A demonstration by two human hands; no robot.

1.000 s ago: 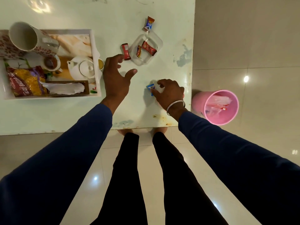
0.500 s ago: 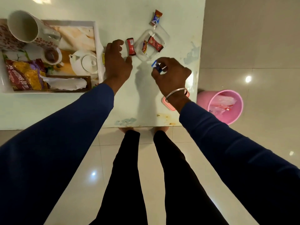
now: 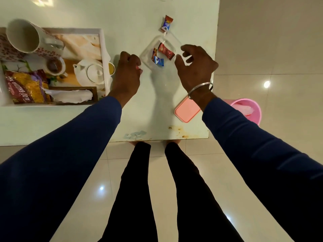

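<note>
Clear square plastic container, upper centre: your left hand curled round small red candy, right hand spread, empty. Clip rim and it could skid, spilling wrapped candies.

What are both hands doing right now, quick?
Left hand: curled round a small reddish candy, mostly hidden.
Right hand: open, fingers loosely bent, holding nothing, beside the clear container.
</note>
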